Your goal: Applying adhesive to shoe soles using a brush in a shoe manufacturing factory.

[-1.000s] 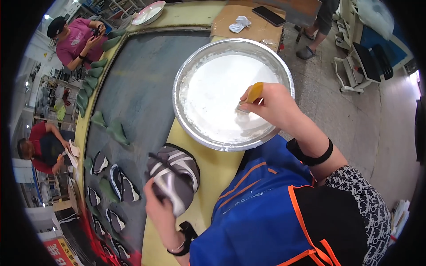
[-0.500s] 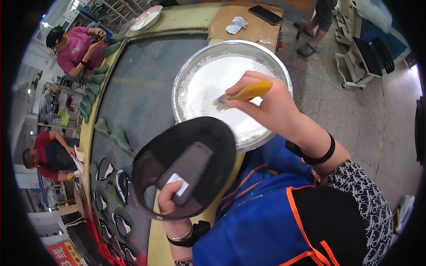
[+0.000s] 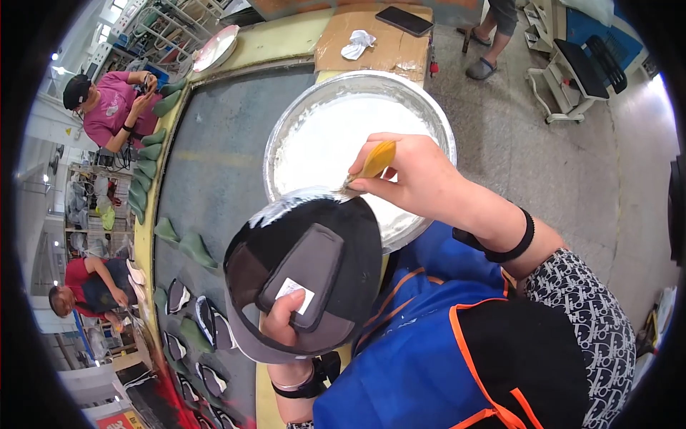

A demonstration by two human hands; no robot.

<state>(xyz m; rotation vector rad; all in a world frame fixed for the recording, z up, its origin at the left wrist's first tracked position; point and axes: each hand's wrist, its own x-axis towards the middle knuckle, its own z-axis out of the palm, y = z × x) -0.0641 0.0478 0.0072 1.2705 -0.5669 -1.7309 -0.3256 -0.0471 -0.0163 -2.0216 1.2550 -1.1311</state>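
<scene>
A grey-topped desk (image 3: 229, 129) spread across the workshop I watched remotely. Nearest, above its yellow edge, the left hand (image 3: 280, 327) held a grey-and-black shoe upper (image 3: 354, 261), thumb pressed inside over a white label (image 3: 288, 286); the other fingers were hidden, so I couldn't tell their spread. I judged the upper light and pliable, its white-smeared rim slippery, the dry grey end the better hold. The label's print was too small to read; the patterned sleeve (image 3: 582, 314) bore repeated lettering. The right hand (image 3: 414, 175) pinched a yellow-handled brush (image 3: 375, 159) at the smeared rim, before a metal basin (image 3: 286, 129) of white liquid (image 3: 336, 136). Farther off stood a person in pink (image 3: 118, 107); a red sign (image 3: 125, 420) was cropped.
</scene>
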